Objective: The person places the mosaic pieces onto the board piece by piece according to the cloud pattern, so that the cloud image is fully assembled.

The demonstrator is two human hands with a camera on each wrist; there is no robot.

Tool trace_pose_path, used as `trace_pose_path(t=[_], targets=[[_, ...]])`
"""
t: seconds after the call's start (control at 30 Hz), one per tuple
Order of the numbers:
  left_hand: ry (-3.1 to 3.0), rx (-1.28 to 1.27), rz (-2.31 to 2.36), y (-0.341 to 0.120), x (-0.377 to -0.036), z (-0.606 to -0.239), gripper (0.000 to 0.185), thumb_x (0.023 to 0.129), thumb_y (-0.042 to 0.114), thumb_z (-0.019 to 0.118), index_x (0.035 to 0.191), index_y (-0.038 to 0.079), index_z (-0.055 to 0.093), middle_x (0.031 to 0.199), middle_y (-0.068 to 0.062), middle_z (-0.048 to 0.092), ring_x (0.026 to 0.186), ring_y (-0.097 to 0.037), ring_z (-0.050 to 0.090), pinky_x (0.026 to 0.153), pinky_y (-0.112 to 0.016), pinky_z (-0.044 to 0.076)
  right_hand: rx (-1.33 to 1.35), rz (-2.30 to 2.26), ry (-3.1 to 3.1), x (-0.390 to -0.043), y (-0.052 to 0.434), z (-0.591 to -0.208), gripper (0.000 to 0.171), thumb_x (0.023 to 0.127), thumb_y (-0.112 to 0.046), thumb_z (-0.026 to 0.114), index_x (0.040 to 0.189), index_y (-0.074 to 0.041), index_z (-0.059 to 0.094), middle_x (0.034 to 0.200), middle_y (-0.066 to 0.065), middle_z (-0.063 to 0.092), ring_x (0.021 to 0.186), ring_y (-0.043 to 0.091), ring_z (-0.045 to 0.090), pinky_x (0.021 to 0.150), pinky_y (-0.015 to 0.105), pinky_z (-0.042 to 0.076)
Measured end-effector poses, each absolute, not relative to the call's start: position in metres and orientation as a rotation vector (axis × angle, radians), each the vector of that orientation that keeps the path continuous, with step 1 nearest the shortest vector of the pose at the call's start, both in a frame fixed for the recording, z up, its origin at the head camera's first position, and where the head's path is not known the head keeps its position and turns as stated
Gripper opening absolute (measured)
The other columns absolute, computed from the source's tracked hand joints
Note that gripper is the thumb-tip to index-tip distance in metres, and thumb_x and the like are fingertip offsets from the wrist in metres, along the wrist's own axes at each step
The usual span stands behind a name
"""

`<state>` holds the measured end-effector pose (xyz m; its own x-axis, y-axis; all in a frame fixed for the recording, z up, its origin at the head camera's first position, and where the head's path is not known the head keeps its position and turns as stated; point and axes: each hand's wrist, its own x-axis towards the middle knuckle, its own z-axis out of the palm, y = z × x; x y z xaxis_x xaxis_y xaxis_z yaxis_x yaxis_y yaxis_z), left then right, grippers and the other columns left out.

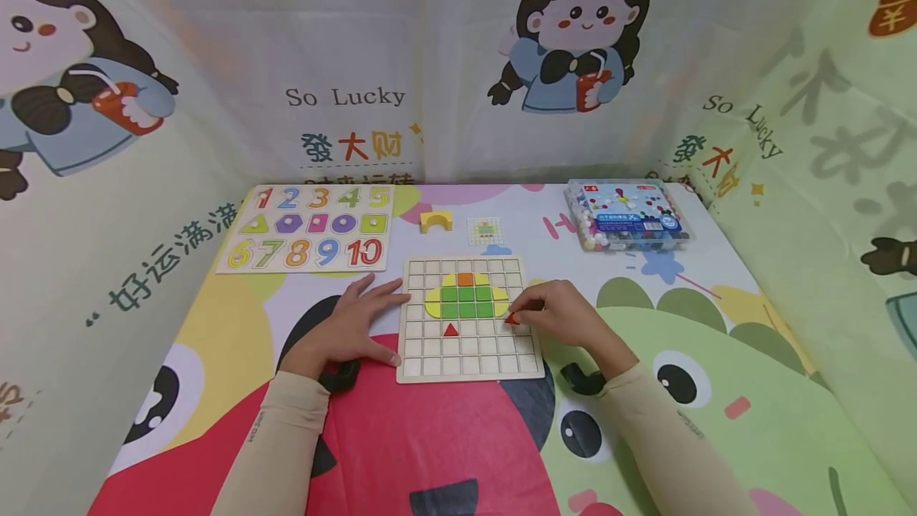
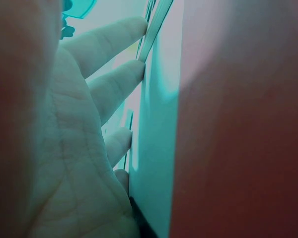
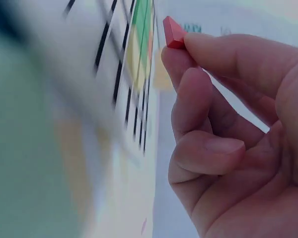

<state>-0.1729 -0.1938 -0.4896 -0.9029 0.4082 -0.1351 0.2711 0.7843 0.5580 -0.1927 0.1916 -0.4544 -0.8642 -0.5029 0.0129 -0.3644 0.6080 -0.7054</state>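
Note:
A wooden grid board (image 1: pixel 471 369) lies on the table, its cells partly filled with green squares (image 1: pixel 466 302), one orange square (image 1: pixel 465 279) and yellow rounded pieces (image 1: pixel 433 302). One red triangle (image 1: pixel 450 330) sits below the green rows. Between thumb and forefinger my right hand (image 1: pixel 557 312) pinches another red triangle (image 3: pixel 174 33), over the board's right side; the other fingers curl inward in the right wrist view. My left hand (image 1: pixel 351 328) rests at the board's left edge, fingers spread and thumb touching the lower left corner. The left wrist view shows its fingertips (image 2: pixel 137 69) against the board's edge.
Behind the board lie a small pattern card (image 1: pixel 486 231) and a yellow arch block (image 1: pixel 435 220). A number and shape puzzle board (image 1: pixel 306 229) lies at the back left. A clear plastic box of beads (image 1: pixel 629 215) stands at the back right. Printed cloth walls surround the table.

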Motion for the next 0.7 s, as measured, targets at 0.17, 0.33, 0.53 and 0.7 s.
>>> trace_pose_path(t=[0.17, 0.33, 0.53, 0.7], targets=[[2.729, 0.528, 0.799, -0.195, -0.173, -0.490, 0.107, 0.066, 0.050, 0.096, 0.160, 0.032, 0.048, 0.175, 0.003, 0.029, 0.164, -0.037, 0.006, 0.111, -0.064, 0.051, -0.701, -1.116, 2.583, -0.195, 0.162, -0.452, 0.006, 0.093, -0.012, 0.081, 0.095, -0.015, 0.086, 0.092, -0.005, 0.081, 0.090, 0.012, 0.067, 0.075, 0.026, 0.055], [2.725, 0.526, 0.813, -0.195, -0.173, -0.490, 0.107, 0.066, 0.050, 0.096, 0.160, 0.033, 0.048, 0.175, 0.003, 0.029, 0.164, -0.037, 0.005, 0.109, -0.064, 0.052, -0.710, -1.036, 2.583, -0.196, 0.138, -0.457, 0.006, 0.093, -0.014, 0.082, 0.096, -0.016, 0.087, 0.093, -0.006, 0.081, 0.091, 0.011, 0.066, 0.076, 0.026, 0.054], [2.723, 0.522, 0.811, -0.195, -0.173, -0.489, 0.108, 0.065, 0.051, 0.096, 0.160, 0.033, 0.048, 0.175, 0.004, 0.028, 0.164, -0.037, 0.005, 0.110, -0.064, 0.051, -0.718, -1.004, 2.606, -0.194, 0.124, -0.462, 0.008, 0.093, -0.010, 0.080, 0.094, -0.016, 0.086, 0.093, -0.005, 0.081, 0.095, 0.013, 0.068, 0.077, 0.026, 0.055], [2.725, 0.522, 0.805, -0.195, -0.173, -0.488, 0.108, 0.065, 0.051, 0.096, 0.160, 0.033, 0.048, 0.175, 0.003, 0.028, 0.164, -0.037, 0.005, 0.111, -0.065, 0.051, -0.729, -0.971, 2.635, -0.193, 0.118, -0.463, 0.010, 0.092, -0.010, 0.080, 0.092, -0.018, 0.086, 0.091, -0.007, 0.081, 0.094, 0.012, 0.070, 0.077, 0.026, 0.055]])
